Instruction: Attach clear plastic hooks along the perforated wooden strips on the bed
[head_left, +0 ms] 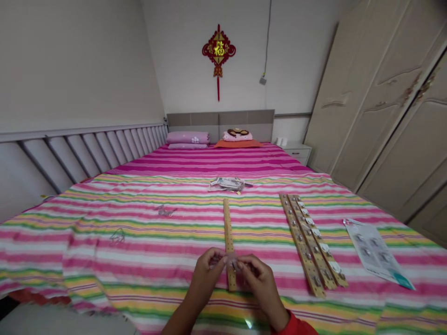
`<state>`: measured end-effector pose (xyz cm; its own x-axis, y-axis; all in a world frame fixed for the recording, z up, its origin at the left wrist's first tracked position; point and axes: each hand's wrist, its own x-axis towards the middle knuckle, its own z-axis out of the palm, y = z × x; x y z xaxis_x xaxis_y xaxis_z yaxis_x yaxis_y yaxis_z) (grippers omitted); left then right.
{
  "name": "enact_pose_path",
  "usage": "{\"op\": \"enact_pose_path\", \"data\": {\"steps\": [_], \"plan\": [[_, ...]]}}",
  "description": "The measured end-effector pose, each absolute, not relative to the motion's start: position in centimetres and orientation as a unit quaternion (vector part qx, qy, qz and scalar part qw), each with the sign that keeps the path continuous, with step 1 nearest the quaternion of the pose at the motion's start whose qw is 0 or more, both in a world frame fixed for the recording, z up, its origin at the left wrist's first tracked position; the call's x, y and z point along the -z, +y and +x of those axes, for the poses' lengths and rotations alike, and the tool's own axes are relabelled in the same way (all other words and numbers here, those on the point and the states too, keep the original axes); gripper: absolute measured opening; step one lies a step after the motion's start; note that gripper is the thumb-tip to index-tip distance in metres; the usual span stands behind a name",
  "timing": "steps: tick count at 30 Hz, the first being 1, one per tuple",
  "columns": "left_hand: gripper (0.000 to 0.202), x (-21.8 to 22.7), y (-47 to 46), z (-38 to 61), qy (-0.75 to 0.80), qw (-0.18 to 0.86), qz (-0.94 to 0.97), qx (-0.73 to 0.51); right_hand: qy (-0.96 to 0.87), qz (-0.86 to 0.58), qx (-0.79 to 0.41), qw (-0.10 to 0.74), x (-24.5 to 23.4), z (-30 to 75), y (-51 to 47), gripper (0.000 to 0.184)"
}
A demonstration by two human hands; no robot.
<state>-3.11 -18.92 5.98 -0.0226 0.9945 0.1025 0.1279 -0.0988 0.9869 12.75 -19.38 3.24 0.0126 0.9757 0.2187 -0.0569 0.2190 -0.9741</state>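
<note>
**Fine work on a soft surface**

The bed cover (164,279) is soft, so I think the perforated strip (228,228) could tilt or slide if the left hand (205,272) and the right hand (261,280) press unequally. This strip appears to lie flat, with its far end toward the headboard (244,122) and its near part between the two hands. The small clear piece (232,264) above this part might also slip away, because only the fingertips seem to hold it; on such a striped pattern it would be difficult to find.

The fingers of both hands are pinched narrow: the left ones at the left edge of the piece, the right ones at its right edge. Whether the piece touches the strip, I cannot tell.
</note>
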Motion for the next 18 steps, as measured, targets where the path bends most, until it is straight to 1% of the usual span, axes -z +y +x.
{"op": "enact_pose_path", "data": {"steps": [3,6,11,18], "plan": [[0.025,-5.2,-17.9,-3.0,0.513,0.500,0.495,-0.492,-0.464,-0.441,-0.527,0.559,-2.8,12.5,-19.2,0.039],[0.028,-4.4,-17.0,-2.9,0.524,0.537,0.456,-0.479,-0.422,-0.449,-0.559,0.555,-2.4,12.3,-19.0,0.044],[0.025,-3.2,-16.5,-2.5,0.534,0.568,0.421,-0.463,-0.402,-0.458,-0.569,0.552,-1.7,12.0,-19.2,0.040],[0.022,-1.2,-16.5,-2.5,0.573,0.542,0.416,-0.452,-0.386,-0.482,-0.569,0.543,-0.3,11.8,-19.6,0.037]]}}
